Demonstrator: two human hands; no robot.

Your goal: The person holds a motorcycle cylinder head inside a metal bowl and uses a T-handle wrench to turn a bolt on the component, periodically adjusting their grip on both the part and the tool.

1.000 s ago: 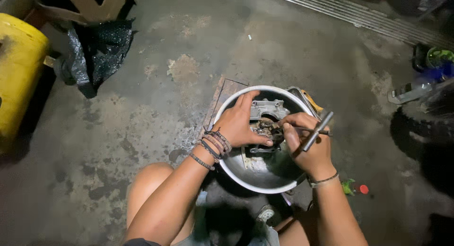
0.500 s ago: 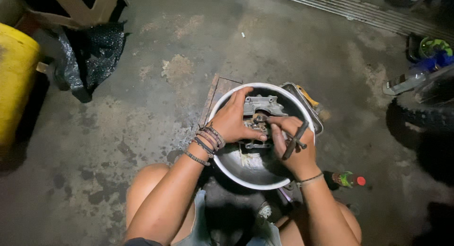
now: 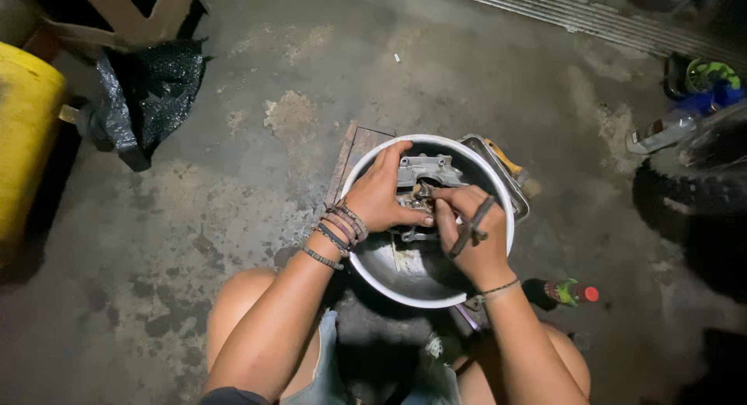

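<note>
the white bowl [image 3: 366,265] stood on the concrete floor [image 3: 233,179] between the knees of the person, and all places here are given from it. far to the left of the bowl there was a yellow container [image 3: 27,140], and nearer to the bowl, up and left, a black plastic bag [image 3: 152,90] lay on the floor. the left hand [image 3: 381,199] came over the left rim of the bowl, with several bracelets [image 3: 338,230] on the wrist; its fingers were closed around a grey metal part [image 3: 424,171], which was inside the bowl, in the upper half. just right of it, also inside the bowl, the right hand [image 3: 471,238] touched the same part with the fingertips, and its fingers were curled around a thin metal tool [image 3: 471,226] that pointed up and right. below and right of the bowl a small bottle [image 3: 564,292] with a red cap lay on the floor. far right of the bowl there was a black tyre [image 3: 692,210], and above it a clear bottle [image 3: 661,133].
</note>
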